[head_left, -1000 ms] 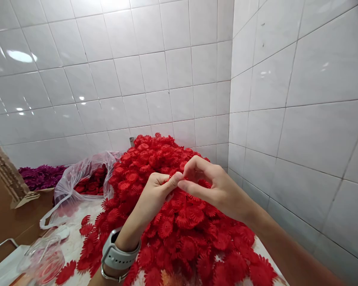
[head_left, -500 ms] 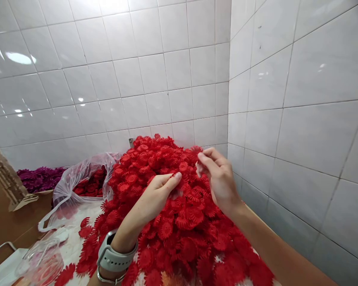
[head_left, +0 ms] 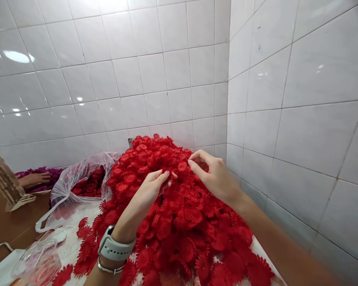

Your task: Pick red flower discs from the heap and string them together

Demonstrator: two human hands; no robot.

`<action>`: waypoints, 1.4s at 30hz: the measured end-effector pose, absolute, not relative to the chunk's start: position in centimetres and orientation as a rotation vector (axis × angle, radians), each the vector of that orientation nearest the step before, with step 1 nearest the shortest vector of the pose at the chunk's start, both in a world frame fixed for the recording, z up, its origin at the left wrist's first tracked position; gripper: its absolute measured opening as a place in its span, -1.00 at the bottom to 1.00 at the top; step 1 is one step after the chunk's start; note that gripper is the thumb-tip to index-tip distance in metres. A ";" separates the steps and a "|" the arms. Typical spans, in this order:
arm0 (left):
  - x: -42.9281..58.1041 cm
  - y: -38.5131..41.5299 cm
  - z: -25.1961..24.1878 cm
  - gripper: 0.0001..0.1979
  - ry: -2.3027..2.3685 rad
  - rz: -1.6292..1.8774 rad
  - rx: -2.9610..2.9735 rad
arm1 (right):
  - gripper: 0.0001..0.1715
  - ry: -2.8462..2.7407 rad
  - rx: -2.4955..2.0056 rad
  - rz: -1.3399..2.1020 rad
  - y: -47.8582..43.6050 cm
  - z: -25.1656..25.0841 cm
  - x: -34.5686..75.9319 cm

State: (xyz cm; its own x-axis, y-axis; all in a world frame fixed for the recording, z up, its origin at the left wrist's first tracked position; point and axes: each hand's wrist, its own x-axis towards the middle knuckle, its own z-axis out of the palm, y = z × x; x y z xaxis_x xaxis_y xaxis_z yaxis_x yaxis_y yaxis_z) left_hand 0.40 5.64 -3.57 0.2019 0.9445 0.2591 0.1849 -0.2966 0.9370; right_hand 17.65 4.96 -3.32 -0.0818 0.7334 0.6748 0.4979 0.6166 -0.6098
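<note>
A big heap of red plastic flower pieces [head_left: 179, 222] is piled into the tiled corner. My left hand [head_left: 150, 188] rests on the heap. Its fingers are pressed together in a pinch, and what they hold is too small to make out. A grey watch [head_left: 116, 248] and a thin bangle sit on that wrist. My right hand [head_left: 213, 176] is just to the right, near the top of the heap. Its thumb and forefinger are curled into a pinch on a red flower piece at the heap's surface.
A clear plastic bag [head_left: 77, 180] with more red pieces lies to the left. Behind it are purple pieces [head_left: 55, 172], with another person's hand [head_left: 32, 179] resting on them. A cardboard box flap [head_left: 6, 182] and a clear container [head_left: 38, 264] are at the lower left. Tiled walls close in behind and to the right.
My hands were pinched together, then parted. My right hand rose with a red piece and came back down to the heap. Another person's hand has appeared on the purple pieces.
</note>
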 end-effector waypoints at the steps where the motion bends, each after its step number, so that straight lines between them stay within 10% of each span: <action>1: 0.5 5.6 -3.6 -0.64 1.061 1.162 1.681 | -0.82 -1.741 -0.937 0.304 4.5 -3.2 17.6; 20: 0.4 4.6 -3.5 -0.37 0.974 0.905 1.948 | -0.74 -2.143 -0.781 0.757 4.2 -3.3 17.7; 42: 0.3 6.5 -4.4 -0.76 1.677 1.225 1.990 | -0.77 -1.795 -0.680 1.144 9.3 -6.0 17.7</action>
